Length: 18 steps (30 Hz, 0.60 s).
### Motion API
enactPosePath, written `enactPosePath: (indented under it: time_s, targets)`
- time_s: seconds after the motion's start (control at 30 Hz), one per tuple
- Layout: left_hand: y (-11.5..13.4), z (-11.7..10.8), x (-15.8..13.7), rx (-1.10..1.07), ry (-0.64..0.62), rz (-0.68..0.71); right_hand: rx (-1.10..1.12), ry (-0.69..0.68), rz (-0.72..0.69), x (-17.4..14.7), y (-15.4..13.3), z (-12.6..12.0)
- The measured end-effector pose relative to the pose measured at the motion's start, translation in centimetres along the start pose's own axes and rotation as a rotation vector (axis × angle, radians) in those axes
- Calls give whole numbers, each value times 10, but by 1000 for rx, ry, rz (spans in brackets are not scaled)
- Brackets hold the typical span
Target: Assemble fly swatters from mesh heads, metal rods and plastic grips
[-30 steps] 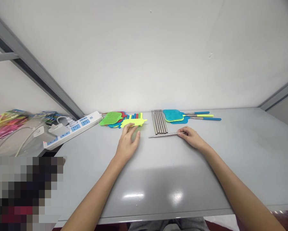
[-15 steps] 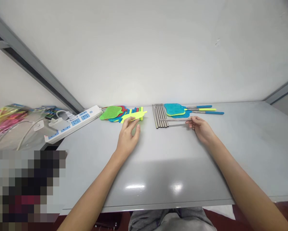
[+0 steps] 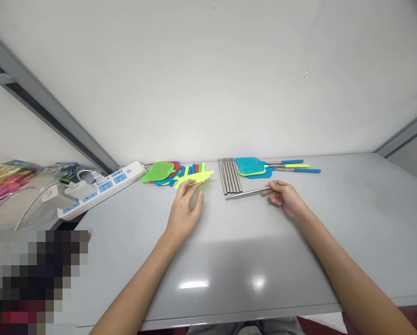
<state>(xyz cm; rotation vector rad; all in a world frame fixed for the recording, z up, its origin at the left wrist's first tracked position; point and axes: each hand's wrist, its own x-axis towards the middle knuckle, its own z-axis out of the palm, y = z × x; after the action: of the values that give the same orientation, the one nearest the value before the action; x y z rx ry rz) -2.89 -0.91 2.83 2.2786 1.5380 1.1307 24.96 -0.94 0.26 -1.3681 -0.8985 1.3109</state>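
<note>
My left hand [image 3: 185, 209] has its fingertips on a yellow fly swatter head [image 3: 198, 177], which is tilted with its neck to the right. The thumb stands apart from the fingers, and the contact beneath them is partly hidden. My right hand [image 3: 285, 199] pinches one end of a metal tube [image 3: 246, 193], pointing left just in front of a row of several metal tubes [image 3: 230, 176]. Behind the yellow head lie coloured grips [image 3: 196, 168]. Left of them is a pile of swatter heads with a green swatter head [image 3: 159, 171] on top.
Several assembled fly swatters, with a blue swatter [image 3: 250, 165] on top, lie right of the tubes. A white power strip [image 3: 103, 190] with plugs and cables runs along the left edge of the grey table [image 3: 250, 256]. Packaged colourful items [image 3: 11, 184] are farther left.
My right hand has brought the tube nearer to me, off the row, and its free end now slants downward. The yellow head has shifted slightly right with my left hand. The view has tilted slightly.
</note>
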Motion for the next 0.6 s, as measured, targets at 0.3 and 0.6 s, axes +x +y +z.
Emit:
enactPosePath:
  time_s: [0.3, 0.6]
  targets:
    - [0, -1, 1, 0, -1, -20, 20, 100, 71, 0, 5, 8]
    - [-2, 0, 0, 0, 2, -16, 82, 157, 30, -4, 5, 17]
